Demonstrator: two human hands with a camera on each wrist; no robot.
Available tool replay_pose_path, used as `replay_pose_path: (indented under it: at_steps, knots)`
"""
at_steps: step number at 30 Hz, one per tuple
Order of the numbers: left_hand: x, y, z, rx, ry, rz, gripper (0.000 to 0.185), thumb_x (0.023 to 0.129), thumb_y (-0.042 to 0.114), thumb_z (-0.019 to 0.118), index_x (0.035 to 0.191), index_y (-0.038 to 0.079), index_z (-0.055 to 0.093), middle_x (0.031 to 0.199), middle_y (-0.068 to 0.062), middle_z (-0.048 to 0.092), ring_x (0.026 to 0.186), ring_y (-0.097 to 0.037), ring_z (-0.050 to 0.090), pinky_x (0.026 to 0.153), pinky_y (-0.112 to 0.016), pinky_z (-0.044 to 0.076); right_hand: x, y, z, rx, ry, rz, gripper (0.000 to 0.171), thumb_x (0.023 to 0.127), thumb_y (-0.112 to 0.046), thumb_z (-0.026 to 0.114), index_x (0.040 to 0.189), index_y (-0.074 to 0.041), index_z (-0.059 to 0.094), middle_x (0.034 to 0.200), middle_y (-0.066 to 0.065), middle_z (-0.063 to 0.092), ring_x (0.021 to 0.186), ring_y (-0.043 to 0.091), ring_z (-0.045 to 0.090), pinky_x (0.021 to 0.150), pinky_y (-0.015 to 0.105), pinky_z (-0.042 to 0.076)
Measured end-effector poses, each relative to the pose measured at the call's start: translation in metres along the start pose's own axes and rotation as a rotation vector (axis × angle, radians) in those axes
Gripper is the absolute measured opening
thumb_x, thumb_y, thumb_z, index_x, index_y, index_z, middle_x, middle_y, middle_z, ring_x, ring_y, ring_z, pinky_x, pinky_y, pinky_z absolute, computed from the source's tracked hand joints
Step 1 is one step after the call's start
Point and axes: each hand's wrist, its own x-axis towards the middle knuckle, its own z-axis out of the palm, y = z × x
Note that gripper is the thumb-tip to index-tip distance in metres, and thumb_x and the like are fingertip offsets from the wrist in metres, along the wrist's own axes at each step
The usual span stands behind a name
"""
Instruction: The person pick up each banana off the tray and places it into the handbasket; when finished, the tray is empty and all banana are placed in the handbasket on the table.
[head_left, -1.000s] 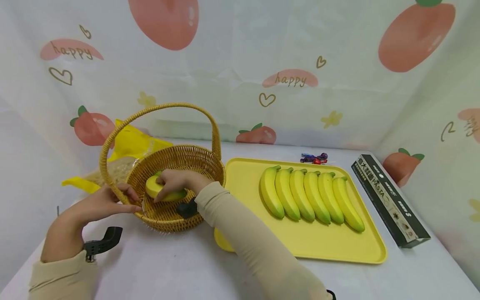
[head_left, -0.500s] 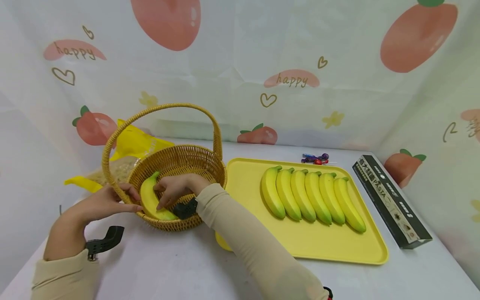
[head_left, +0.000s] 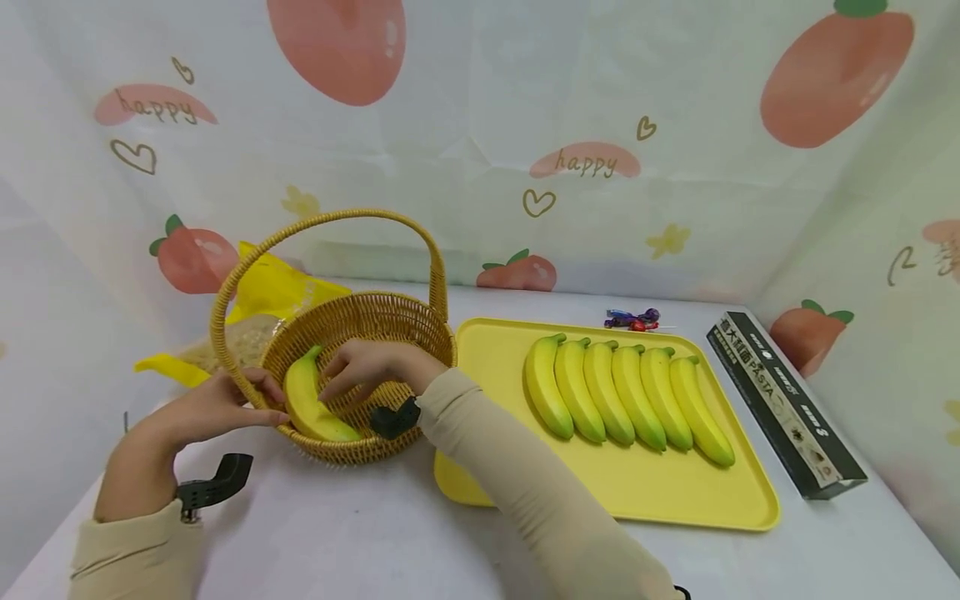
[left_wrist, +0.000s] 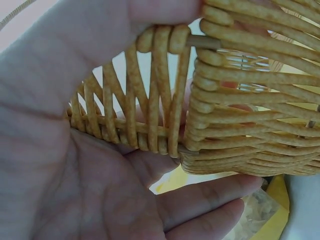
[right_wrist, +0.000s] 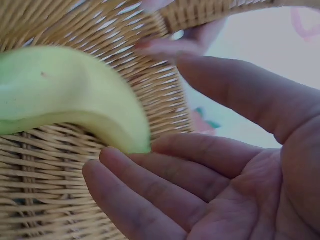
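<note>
The left hand (head_left: 197, 412) grips the near left rim of the round woven wicker basket with the arched handle (head_left: 360, 333), thumb on top of the rim and fingers (left_wrist: 200, 200) curled round under its outside wall, as the left wrist view shows closely. Inside the basket a single yellow-green plastic-looking banana (head_left: 309, 402) lies along the left inner wall, its green tip pointing up toward the far rim. The right hand (head_left: 375, 367) is inside the basket just beside the banana with an open, relaxed grip: in the right wrist view its fingers (right_wrist: 150, 190) are spread and only gently bent, the banana's end (right_wrist: 75, 100) touching or almost touching the fingertips, held by none of them. To the right of the basket a yellow rectangular plastic tray (head_left: 517, 483) rests on the white surface (head_left: 360, 533), carrying a row of six yellow-green bananas (head_left: 626, 400) laid side by side. Beyond the tray lie small wrapped sweets (head_left: 632, 317), and to its right a long dark pasta box (head_left: 783, 400). Behind the basket lies a yellow bag (head_left: 266, 292).
</note>
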Motion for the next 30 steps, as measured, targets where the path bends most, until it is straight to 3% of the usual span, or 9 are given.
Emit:
replay_pose_path:
  at_steps: [4, 11, 15, 20, 25, 30]
  knots:
    - [0.0, 0.001, 0.0, 0.005, 0.004, 0.002, 0.02, 0.083, 0.019, 0.07, 0.094, 0.003, 0.064, 0.085, 0.0, 0.064, 0.079, -0.006, 0.054, 0.069, -0.022, 0.049, -0.02, 0.001, -0.007, -0.044, 0.046, -0.077, 0.051, 0.086, -0.022, 0.066, 0.132, -0.004, 0.052, 0.142, 0.008, 0.046, 0.118, 0.016, 0.056, 0.085, 0.032, 0.054]
    - [0.001, 0.001, 0.002, 0.001, 0.016, 0.012, 0.021, 0.082, 0.018, 0.071, 0.093, 0.002, 0.064, 0.084, 0.001, 0.065, 0.079, -0.005, 0.054, 0.068, -0.022, 0.048, -0.062, 0.013, -0.022, 0.029, 0.145, -0.175, 0.047, 0.088, -0.023, 0.064, 0.132, -0.01, 0.053, 0.14, 0.004, 0.05, 0.114, 0.011, 0.058, 0.088, 0.028, 0.052]
    - [0.0, -0.001, 0.002, 0.002, 0.025, 0.009, 0.021, 0.082, 0.018, 0.071, 0.094, 0.002, 0.064, 0.084, 0.002, 0.064, 0.079, -0.005, 0.054, 0.068, -0.022, 0.048, -0.08, 0.03, -0.025, 0.046, 0.267, -0.227, 0.047, 0.089, -0.024, 0.062, 0.133, -0.011, 0.052, 0.137, 0.002, 0.052, 0.111, 0.012, 0.06, 0.089, 0.024, 0.051]
    - [0.0, -0.001, 0.003, 0.001, 0.031, 0.008, 0.021, 0.082, 0.019, 0.071, 0.093, 0.002, 0.064, 0.084, 0.001, 0.064, 0.079, -0.005, 0.054, 0.068, -0.022, 0.048, -0.097, 0.056, -0.023, 0.121, 0.426, -0.277, 0.045, 0.091, -0.022, 0.059, 0.134, -0.01, 0.05, 0.138, 0.006, 0.051, 0.12, 0.016, 0.055, 0.096, 0.028, 0.047]
    - [0.0, 0.0, 0.002, 0.004, 0.028, -0.002, 0.022, 0.082, 0.019, 0.071, 0.093, 0.002, 0.064, 0.084, 0.001, 0.064, 0.078, -0.005, 0.054, 0.068, -0.022, 0.048, -0.116, 0.076, -0.02, 0.169, 0.488, -0.326, 0.043, 0.092, -0.014, 0.057, 0.134, -0.005, 0.049, 0.139, 0.013, 0.05, 0.123, 0.024, 0.053, 0.098, 0.033, 0.047]
    - [0.0, 0.0, 0.001, 0.014, 0.02, -0.008, 0.022, 0.082, 0.02, 0.071, 0.094, 0.002, 0.064, 0.085, 0.0, 0.064, 0.079, -0.005, 0.054, 0.068, -0.022, 0.048, -0.135, 0.095, -0.02, 0.163, 0.571, -0.315, 0.045, 0.091, -0.014, 0.058, 0.134, -0.006, 0.049, 0.139, 0.014, 0.049, 0.123, 0.029, 0.052, 0.098, 0.038, 0.047]
